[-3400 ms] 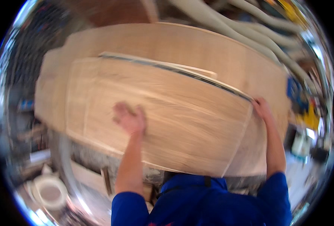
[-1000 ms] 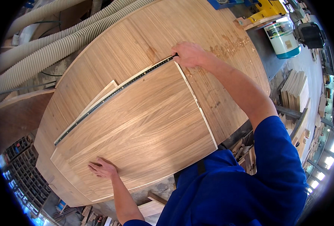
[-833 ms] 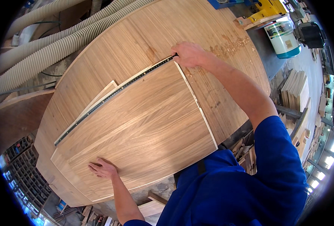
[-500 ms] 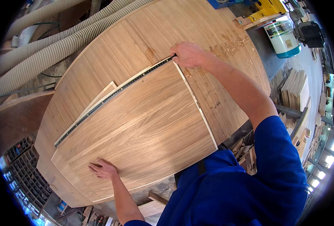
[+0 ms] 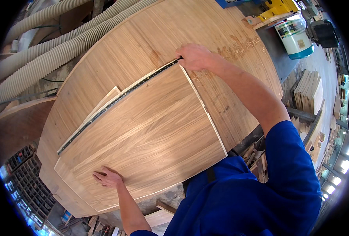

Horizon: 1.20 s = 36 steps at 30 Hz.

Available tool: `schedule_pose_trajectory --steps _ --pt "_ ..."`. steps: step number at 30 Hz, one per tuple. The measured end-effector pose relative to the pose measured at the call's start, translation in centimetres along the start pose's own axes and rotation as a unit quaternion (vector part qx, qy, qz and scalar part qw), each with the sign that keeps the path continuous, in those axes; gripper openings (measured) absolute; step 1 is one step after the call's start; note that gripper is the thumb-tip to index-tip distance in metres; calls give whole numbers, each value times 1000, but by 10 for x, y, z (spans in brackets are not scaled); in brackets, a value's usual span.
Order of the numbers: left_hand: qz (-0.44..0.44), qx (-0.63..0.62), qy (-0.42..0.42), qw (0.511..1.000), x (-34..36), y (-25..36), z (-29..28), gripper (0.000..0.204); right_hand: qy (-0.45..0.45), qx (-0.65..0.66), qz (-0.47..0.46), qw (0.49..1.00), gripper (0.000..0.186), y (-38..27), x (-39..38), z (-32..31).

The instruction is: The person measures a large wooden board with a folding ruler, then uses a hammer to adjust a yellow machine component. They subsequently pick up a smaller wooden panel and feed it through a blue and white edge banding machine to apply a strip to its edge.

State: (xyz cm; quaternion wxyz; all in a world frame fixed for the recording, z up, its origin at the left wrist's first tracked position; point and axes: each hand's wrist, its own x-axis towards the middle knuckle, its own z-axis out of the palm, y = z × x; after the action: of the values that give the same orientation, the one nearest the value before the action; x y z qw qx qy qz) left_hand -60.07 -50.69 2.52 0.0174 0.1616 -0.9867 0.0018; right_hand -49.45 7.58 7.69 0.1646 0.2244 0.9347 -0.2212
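Wood panel [image 5: 143,129], flat on the larger tabletop [image 5: 143,47], could swivel against the black strip [image 5: 119,98] if the left hand [image 5: 109,178], spread loosely at seven o'clock, pushed unevenly while the right hand [image 5: 196,57] grips the strip's end at one o'clock.

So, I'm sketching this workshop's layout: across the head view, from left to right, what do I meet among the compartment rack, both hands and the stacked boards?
Dark compartment rack → left hand → right hand → stack of boards.
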Motion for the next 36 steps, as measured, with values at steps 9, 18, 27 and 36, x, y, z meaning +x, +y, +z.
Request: schedule_pose_trajectory --steps 9,18,27,36 --pt "3 -10 3 1000 1 -2 3 78 -4 5 2 1000 27 1 1 2" --pt "3 -7 -1 1000 1 -1 2 78 -16 12 9 1000 28 -1 -1 -1" --pt "2 3 -12 1000 -1 1 -3 76 -8 5 -5 1000 29 1 0 0" --pt "4 3 -2 1000 2 -5 3 76 -16 8 5 1000 28 0 1 -1"
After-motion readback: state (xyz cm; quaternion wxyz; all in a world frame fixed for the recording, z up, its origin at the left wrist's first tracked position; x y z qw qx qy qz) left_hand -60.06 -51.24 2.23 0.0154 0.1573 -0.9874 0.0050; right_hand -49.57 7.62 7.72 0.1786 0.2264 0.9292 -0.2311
